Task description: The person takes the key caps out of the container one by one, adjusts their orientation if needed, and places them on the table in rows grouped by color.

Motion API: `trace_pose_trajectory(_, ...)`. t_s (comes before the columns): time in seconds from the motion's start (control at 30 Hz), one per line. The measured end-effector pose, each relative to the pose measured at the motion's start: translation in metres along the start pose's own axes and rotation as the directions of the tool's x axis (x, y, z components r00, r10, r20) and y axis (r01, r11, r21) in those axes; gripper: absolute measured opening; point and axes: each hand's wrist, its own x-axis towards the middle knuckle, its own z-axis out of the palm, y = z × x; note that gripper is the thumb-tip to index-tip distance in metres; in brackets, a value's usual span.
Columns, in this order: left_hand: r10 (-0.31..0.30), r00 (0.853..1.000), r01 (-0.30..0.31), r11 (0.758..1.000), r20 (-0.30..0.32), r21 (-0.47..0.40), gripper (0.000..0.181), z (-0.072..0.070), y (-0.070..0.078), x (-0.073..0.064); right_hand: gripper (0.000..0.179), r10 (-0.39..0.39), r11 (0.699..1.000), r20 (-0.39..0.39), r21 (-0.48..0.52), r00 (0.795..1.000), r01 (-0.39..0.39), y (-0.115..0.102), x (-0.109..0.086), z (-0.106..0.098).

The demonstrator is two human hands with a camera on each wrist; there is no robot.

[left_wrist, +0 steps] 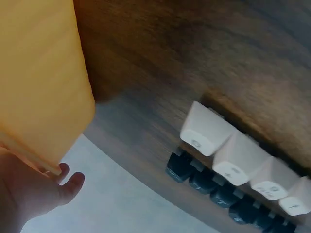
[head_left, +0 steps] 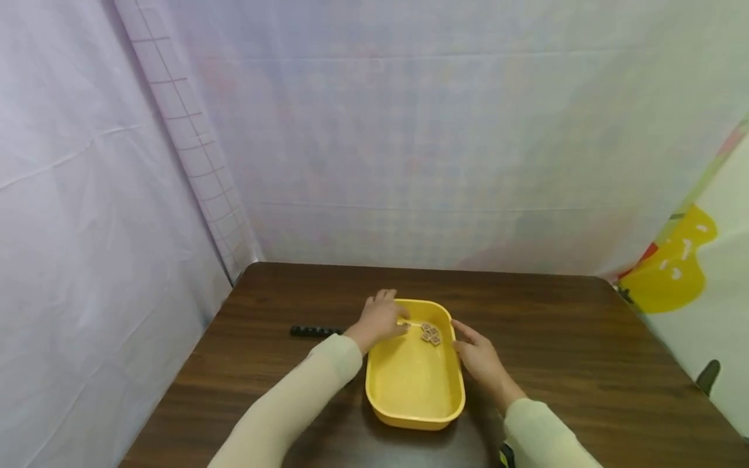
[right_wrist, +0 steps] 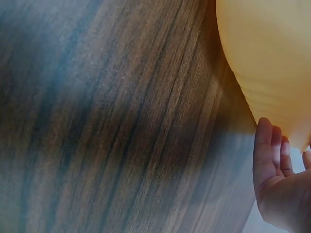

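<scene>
A yellow plastic basin point(head_left: 415, 383) stands on the table, with several small tan square pieces point(head_left: 431, 335) inside near its far right side. My left hand point(head_left: 379, 318) reaches over the basin's far left rim. Its thumb and index finger are inside, a little apart, near a small piece too blurred to make out; other fingers extend beyond the rim, also seen in the left wrist view. My right hand point(head_left: 481, 356) holds the basin's right side. In the right wrist view, its fingers point(right_wrist: 263, 145) lie along the outer wall, with the thumb partly hidden.
Left of the basin, a row of black keycaps point(head_left: 316, 331) lies on the dark wood table point(head_left: 246, 364). White keycaps point(left_wrist: 240, 158) sit beside the black row in the left wrist view. Pale curtains point(head_left: 409, 162) hang behind and to the left.
</scene>
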Motion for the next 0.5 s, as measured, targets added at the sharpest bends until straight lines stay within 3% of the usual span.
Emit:
trace_pose_trajectory(0.17,-0.006,0.999,-0.003,0.987,0.054,0.163,0.023,0.0063,0.0051,0.0095,0.053,0.0,1.0,-0.012,0.003,1.0,0.0,0.0009,0.0001,-0.0006)
trace_pose_trajectory(0.5,-0.012,0.999,0.002,0.981,0.051,0.196,0.031,0.0099,0.005,0.006,0.054,-0.021,1.0,-0.007,-0.001,1.0,0.021,0.0014,-0.0033,0.0022)
